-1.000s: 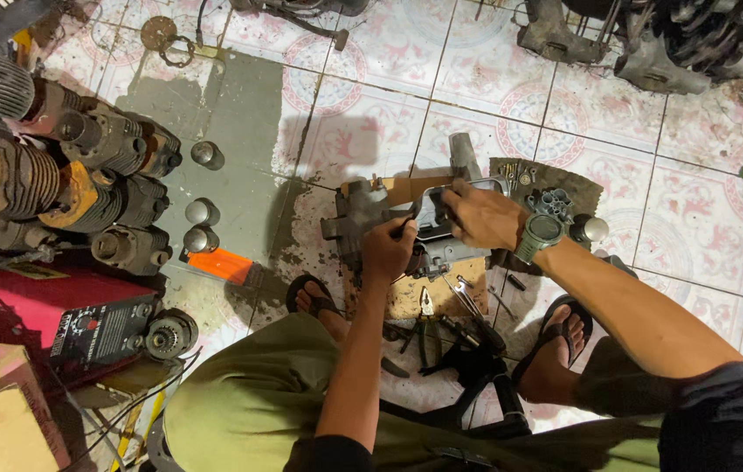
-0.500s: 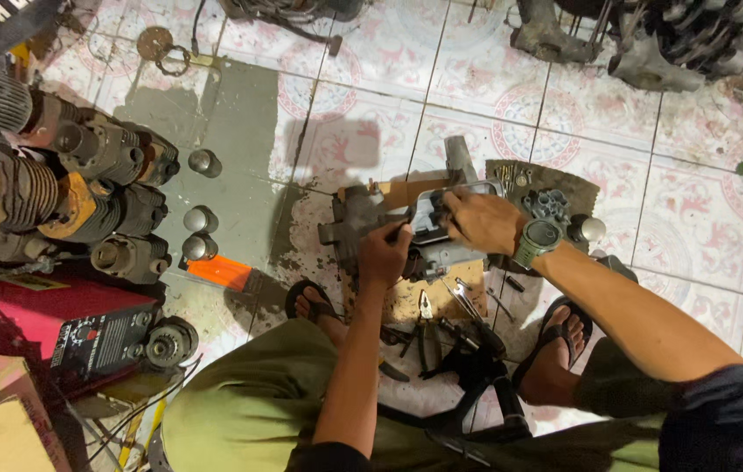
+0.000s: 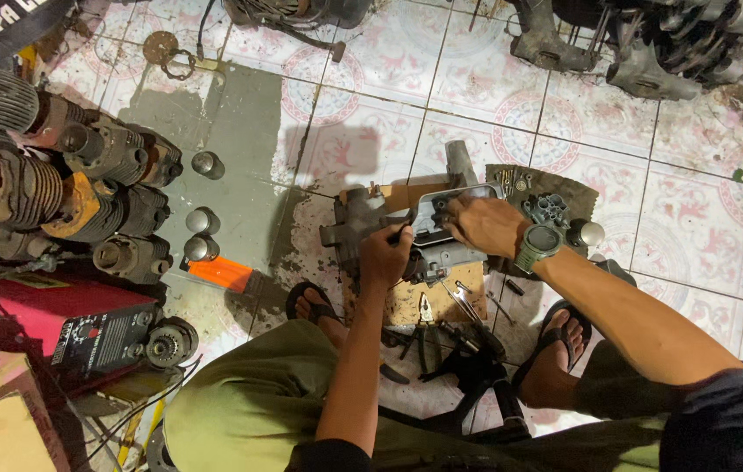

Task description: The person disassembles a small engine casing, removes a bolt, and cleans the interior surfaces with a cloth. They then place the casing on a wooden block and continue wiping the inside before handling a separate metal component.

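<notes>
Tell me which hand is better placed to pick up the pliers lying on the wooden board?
Probably the left hand. It grips a dark tool at the near edge of the grey metal engine casing, directly above the pliers. The right hand, with the wristwatch, rests farther away on the casing, steadying it.

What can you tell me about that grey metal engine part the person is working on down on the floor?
The engine casing is a grey, grimy cast-metal block with an open rectangular cavity and a stubby arm sticking up at its far end. It lies on a worn wooden board on the tiled floor, between the person's sandalled feet. The right hand presses on its top; the left hand grips a dark tool against its near side.
</notes>
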